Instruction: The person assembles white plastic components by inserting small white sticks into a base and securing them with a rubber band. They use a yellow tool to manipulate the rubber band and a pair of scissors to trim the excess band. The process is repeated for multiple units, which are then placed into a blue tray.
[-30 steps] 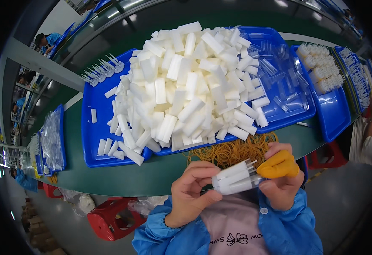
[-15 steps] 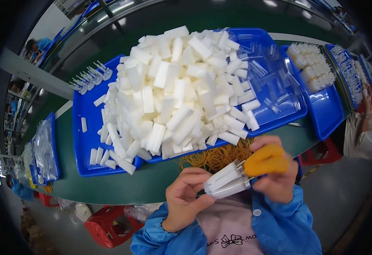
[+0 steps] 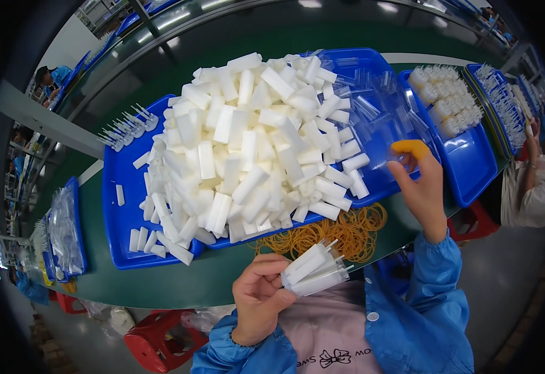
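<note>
The left hand is low in the picture, close to the body. Its fingers are curled tight around a small bundle of white plastic sticks. The bundle pokes out to the right, just over the near edge of the green bench.

The right hand is reaching up and away, well apart from the left hand. It has a yellow cover on one finger. Its fingers are bent over the right edge of the big blue tray, where clear plastic pieces lie. I cannot tell if the fingers pinch anything.

A tall heap of white blocks fills most of the big tray, right up to its front edge. A pile of yellow rubber bands lies on the bench between the tray and the bundle.

Another blue tray sits just to the right, with white bundles in it. A red stool stands on the floor below the bench. The only open bench is the narrow strip along the near edge.
</note>
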`<state>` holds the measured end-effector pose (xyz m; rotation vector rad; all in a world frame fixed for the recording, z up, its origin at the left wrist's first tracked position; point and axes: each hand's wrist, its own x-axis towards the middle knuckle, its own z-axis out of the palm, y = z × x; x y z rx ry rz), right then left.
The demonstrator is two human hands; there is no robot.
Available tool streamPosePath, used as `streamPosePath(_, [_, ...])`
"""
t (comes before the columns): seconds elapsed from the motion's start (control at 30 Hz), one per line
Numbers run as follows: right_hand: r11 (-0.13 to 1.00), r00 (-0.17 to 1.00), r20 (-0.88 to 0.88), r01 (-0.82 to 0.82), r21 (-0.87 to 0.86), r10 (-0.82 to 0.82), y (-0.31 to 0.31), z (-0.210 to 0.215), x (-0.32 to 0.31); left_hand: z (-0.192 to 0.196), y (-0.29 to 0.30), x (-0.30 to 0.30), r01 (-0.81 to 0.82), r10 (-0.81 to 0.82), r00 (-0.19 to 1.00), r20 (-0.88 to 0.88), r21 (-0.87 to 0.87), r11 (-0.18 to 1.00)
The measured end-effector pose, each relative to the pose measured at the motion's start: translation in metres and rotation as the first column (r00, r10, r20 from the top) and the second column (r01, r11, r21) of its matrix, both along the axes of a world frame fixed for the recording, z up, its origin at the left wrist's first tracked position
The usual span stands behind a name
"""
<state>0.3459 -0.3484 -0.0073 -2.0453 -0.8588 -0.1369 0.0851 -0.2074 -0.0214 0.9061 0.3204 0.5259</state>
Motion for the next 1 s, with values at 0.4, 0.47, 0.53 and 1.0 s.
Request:
streamPosePath(0.4, [0.768, 0.649, -0.618, 0.08, 0.635, 0.444, -0.002, 0.018, -0.084, 0.006, -0.008, 0.0, -0.109, 0.17, 0.985, -0.043, 0.609, 0.786])
streamPosePath(0.47, [0.784, 0.569, -0.661, 0.044, 0.619, 0.49, -0.003, 0.015, -0.083, 0.012, -0.009, -0.001, -0.122, 0.215, 0.975, -0.049, 0.692, 0.712])
streamPosePath(0.53, [0.794, 0.526, -0.699, 0.073, 0.604, 0.484, 0.003, 0.016, -0.086, 0.015, -0.009, -0.001, -0.12, 0.229, 0.973, -0.036, 0.769, 0.628])
streamPosePath(1.0, [0.827, 0.536, -0.657, -0.152, 0.542, 0.53, 0.009, 0.017, -0.082, 0.035, -0.008, 0.002, 0.185, 0.149, 0.958, -0.243, 0.928, 0.325])
